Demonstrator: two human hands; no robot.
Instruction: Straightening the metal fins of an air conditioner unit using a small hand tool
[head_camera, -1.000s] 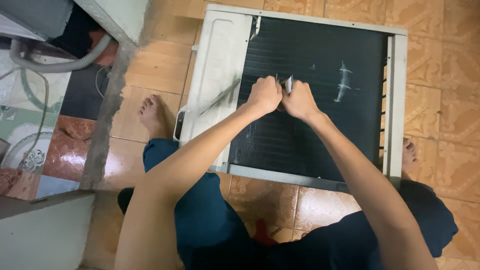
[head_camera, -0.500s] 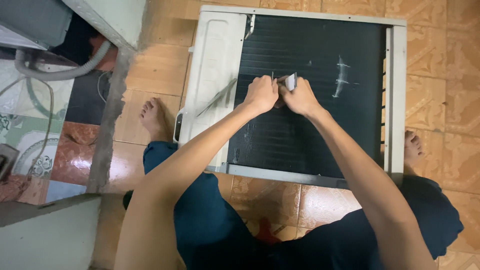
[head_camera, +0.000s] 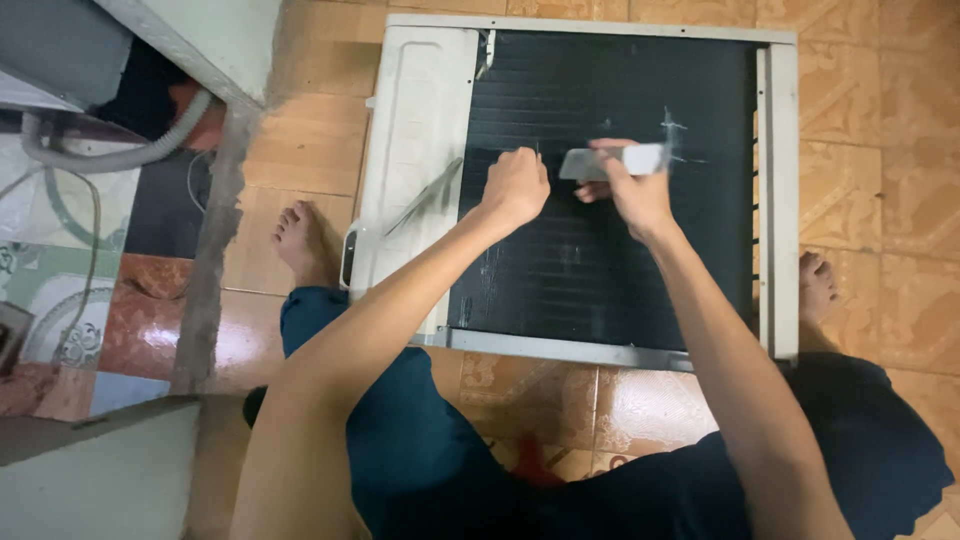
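Note:
A white air-conditioner unit (head_camera: 415, 150) lies flat on the tiled floor, its black finned coil (head_camera: 600, 260) facing up. My left hand (head_camera: 515, 185) is closed into a fist and rests on the fins near the coil's middle; whether it pinches anything is hidden. My right hand (head_camera: 630, 190) holds a small flat grey tool (head_camera: 610, 161) level just above the fins, a little to the right of the left hand. Pale scratch marks (head_camera: 672, 135) show on the fins beside the tool.
My bare feet (head_camera: 300, 240) rest on the orange tiles on either side of the unit. A grey corrugated hose (head_camera: 110, 155) and a thin cable run along the patterned floor at the left, past a concrete step. A long thin tool (head_camera: 425, 195) lies on the unit's white panel.
My hands have separated: the right hand has drawn the grey tool out to the right and turned it flat, while the left hand stays on the fins.

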